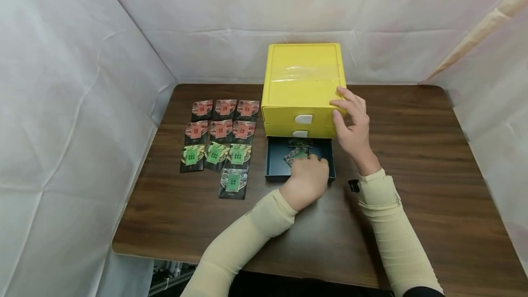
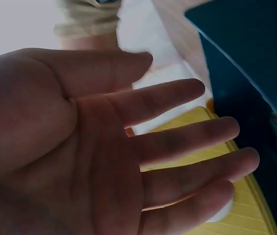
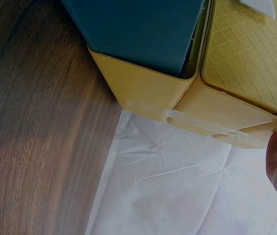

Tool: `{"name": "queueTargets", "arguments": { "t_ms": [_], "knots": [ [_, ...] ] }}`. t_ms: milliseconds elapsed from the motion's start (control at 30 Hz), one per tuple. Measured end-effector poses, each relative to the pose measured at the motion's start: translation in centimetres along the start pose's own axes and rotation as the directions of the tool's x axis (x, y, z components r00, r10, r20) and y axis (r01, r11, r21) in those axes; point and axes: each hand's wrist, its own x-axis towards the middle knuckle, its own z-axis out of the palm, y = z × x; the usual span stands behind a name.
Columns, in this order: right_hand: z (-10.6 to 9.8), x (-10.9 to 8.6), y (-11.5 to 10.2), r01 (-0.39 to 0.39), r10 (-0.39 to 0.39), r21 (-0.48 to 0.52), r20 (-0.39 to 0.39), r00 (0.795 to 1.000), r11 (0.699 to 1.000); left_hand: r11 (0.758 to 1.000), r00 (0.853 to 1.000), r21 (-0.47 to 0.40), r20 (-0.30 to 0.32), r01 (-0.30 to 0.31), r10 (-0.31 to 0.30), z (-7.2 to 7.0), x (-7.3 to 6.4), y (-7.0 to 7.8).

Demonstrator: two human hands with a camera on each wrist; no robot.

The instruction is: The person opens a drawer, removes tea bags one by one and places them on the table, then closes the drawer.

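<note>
A yellow drawer box (image 1: 305, 72) stands at the back of the table, its dark blue bottom drawer (image 1: 274, 168) pulled out. Inside lie small packets (image 1: 296, 156) with green labels, partly covered by my left hand (image 1: 307, 180). That hand is over the drawer's front; in the left wrist view its fingers (image 2: 177, 142) are spread and loosely bent, with nothing in the palm. My right hand (image 1: 354, 129) rests its fingertips on the box's right side. In the right wrist view, those fingers (image 3: 273, 154) touch the yellow wall beside the upper drawers.
Left of the box, dark packets with red labels (image 1: 221, 129) lie in two rows. Below them is a row of green-labelled packets (image 1: 215, 154), with a single greyer one (image 1: 233, 182) nearer me. White cloth (image 1: 247, 13) hangs behind and beside the brown table (image 1: 412, 173).
</note>
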Motion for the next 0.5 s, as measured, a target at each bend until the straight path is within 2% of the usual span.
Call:
{"name": "queueTargets", "arguments": {
  "t_ms": [67, 133, 233, 300, 367, 500],
  "knots": [
    [0.1, 0.0, 0.0, -0.001, 0.001, 0.0, 0.0, 1.0, 1.0, 0.999, 0.999, -0.05, 0.028, 0.02, -0.018, 0.0, 0.7, -1.0],
    [0.1, 0.0, 0.0, -0.007, 0.007, 0.0, -0.004, 1.0, 1.0, 0.993, 0.996, -0.101, 0.064, 0.064, -0.058, 0.0, 1.3, -2.2],
    [0.2, 0.0, 0.1, -0.018, 0.018, -0.006, -0.012, 1.0, 1.0, 0.983, 0.99, -0.144, 0.107, 0.111, -0.096, 0.3, 2.3, -3.7],
    [0.2, -0.1, 0.1, -0.025, 0.025, -0.008, -0.024, 0.999, 1.0, 0.982, 0.987, -0.16, 0.137, 0.101, -0.079, 0.6, 2.9, -4.2],
    [0.1, 0.0, 0.2, -0.023, 0.023, -0.011, -0.029, 0.999, 1.0, 0.981, 0.988, -0.182, 0.151, 0.066, -0.038, 0.9, 3.4, -4.3],
    [0.1, -0.1, 0.2, -0.018, 0.018, -0.008, -0.015, 1.0, 1.0, 0.98, 0.989, -0.2, 0.146, 0.022, 0.008, 1.9, 4.4, -4.3]
  ]
}}
